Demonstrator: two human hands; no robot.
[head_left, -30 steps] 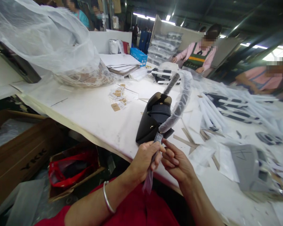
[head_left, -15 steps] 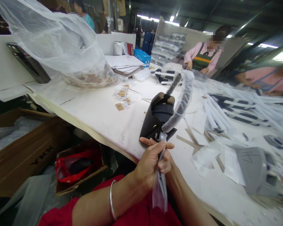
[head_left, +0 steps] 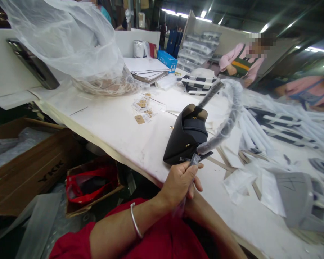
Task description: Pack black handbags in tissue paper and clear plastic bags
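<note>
A black handbag (head_left: 182, 136) stands tilted near the table's front edge. Its long handle (head_left: 224, 133), wrapped in clear plastic, arches up to the right. Below the bag, my left hand (head_left: 178, 180) is closed round a narrow plastic-covered strap (head_left: 194, 160) near the handle's lower end. Close under it, my right hand (head_left: 196, 189) is mostly hidden behind the left one. Some of its fingertips show curled by the strap's lower part, where the plastic is blurred.
Small tags in plastic (head_left: 143, 109) lie left of the bag. A big plastic-covered bundle (head_left: 102, 82) stands at the back left. Plastic-wrapped straps (head_left: 253, 131), card strips and a grey piece (head_left: 294, 194) lie right. Cartons (head_left: 29, 180) sit below the edge. Two co-workers are across the table.
The bag and its handle have shifted right in view, and the handle leans further right. My hands are lower, and the plastic tail below them shows less. The whole view has shifted slightly.
</note>
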